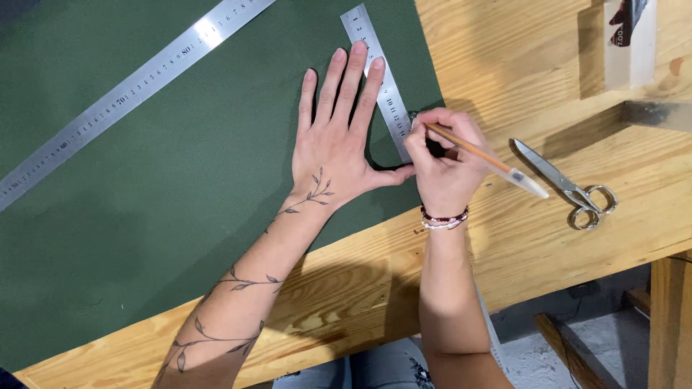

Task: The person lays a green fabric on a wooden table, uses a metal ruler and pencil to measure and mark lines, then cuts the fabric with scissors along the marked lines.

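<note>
Head view: left hand [337,144] lies flat, fingers spread, pinning a short steel ruler [380,81] to green fabric [180,180]. Right hand [445,160] grips a pen [479,153], tip at the ruler's edge. Scissors [566,184] lie to its right.

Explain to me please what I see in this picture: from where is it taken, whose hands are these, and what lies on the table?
The picture comes from a camera worn on a person's head, looking down at that person's own two bare hands. There is no machine here.

The left hand lies flat, fingers spread, on a dark green sheet and presses down a short steel ruler near the sheet's edge. The right hand holds an orange pen with a pale cap, its tip by the ruler's edge.

The sheet lies on a light wooden table. A long steel ruler lies slanted across the sheet, apart from the hands. Metal scissors lie closed on the wood, to the right of the right hand, untouched.
</note>
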